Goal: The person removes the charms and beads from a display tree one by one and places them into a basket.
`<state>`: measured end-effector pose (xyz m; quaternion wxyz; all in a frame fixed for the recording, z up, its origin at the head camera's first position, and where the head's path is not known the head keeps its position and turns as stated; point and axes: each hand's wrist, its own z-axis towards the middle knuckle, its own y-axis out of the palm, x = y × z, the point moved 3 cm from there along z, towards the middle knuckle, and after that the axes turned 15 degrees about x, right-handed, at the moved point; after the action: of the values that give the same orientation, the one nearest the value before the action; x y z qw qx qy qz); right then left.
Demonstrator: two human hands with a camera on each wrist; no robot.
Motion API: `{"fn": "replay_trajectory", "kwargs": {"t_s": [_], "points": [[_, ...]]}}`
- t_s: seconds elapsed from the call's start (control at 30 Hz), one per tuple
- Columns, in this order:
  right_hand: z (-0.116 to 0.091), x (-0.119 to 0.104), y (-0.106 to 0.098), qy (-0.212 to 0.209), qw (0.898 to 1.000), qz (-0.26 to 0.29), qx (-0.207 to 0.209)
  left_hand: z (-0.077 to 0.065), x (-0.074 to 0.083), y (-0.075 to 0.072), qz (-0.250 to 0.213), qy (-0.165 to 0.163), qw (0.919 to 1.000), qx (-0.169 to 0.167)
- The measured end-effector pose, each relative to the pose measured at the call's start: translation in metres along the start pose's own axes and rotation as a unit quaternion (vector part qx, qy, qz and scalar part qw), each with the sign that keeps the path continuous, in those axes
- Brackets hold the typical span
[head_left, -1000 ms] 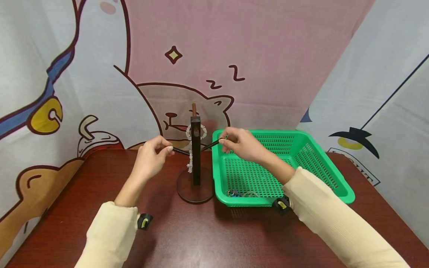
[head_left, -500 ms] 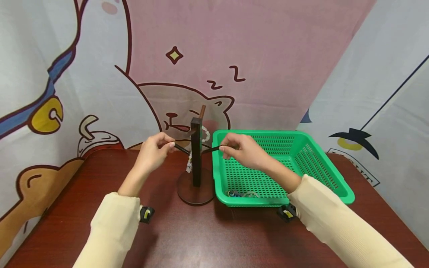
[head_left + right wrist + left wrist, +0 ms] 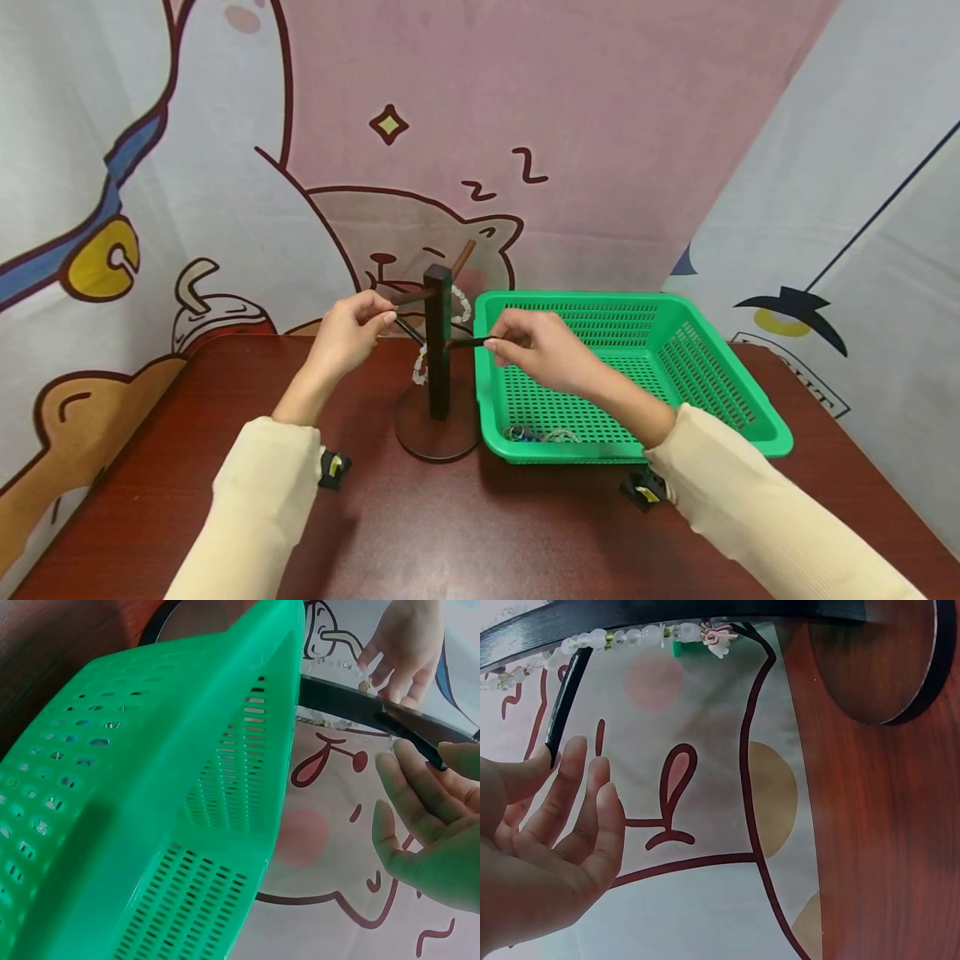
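A dark jewelry stand [image 3: 438, 367] with a round base stands upright on the table. My left hand [image 3: 343, 337] pinches the end of its left black peg [image 3: 568, 697] between thumb and fingers. On the other side, the right black peg [image 3: 468, 342] is pinched by my right hand [image 3: 543, 354]. A clear beaded bracelet [image 3: 462, 305] hangs behind the post. Lower down is a second bracelet [image 3: 420, 368], partly hidden by the post. The left wrist view shows pale beads [image 3: 634, 637] with a flower charm [image 3: 718, 637] along the post.
A green perforated basket [image 3: 768, 417] stands right of the stand, below my right hand. Several small pieces of jewelry [image 3: 525, 433] lie at its front left. A brown upper peg [image 3: 465, 257] points back right, another [image 3: 411, 297] left. A printed cloth [image 3: 600, 125] hangs behind the table.
The stand has turned clockwise as seen from above, my hands still on its pegs. My left hand has shifted slightly back, my right hand forward. The upper peg now slants right.
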<state>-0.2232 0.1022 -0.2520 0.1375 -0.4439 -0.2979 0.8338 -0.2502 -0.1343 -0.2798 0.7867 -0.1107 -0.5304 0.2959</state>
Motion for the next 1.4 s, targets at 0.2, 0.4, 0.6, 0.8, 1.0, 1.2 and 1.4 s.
{"fn": "replay_trajectory", "kwargs": {"t_s": [0.2,0.4,0.6,0.8,1.0,1.2,1.4], "points": [[-0.003,-0.005,0.002,-0.023,1.000,-0.005,0.007,0.003,-0.001,0.004,-0.009,-0.016,0.9998,-0.009],[-0.006,-0.010,0.005,-0.054,0.998,-0.020,0.011,0.006,-0.001,0.009,-0.012,-0.028,0.9991,-0.030],[-0.008,-0.013,0.008,-0.068,0.997,-0.021,0.013,0.008,0.000,0.012,0.006,-0.023,0.9994,-0.026],[-0.008,-0.014,0.008,-0.065,0.998,-0.020,0.013,0.007,0.002,0.012,0.014,-0.021,0.9996,-0.014],[-0.008,-0.014,0.007,-0.066,0.998,-0.017,0.013,0.006,0.004,0.012,0.021,-0.022,0.9995,-0.007],[-0.007,-0.014,0.007,-0.067,0.998,-0.018,0.012,0.004,0.004,0.011,0.024,-0.021,0.9994,-0.012],[-0.007,-0.014,0.006,-0.062,0.998,-0.021,0.012,0.000,0.005,0.008,0.036,-0.011,0.9990,-0.022]]}}
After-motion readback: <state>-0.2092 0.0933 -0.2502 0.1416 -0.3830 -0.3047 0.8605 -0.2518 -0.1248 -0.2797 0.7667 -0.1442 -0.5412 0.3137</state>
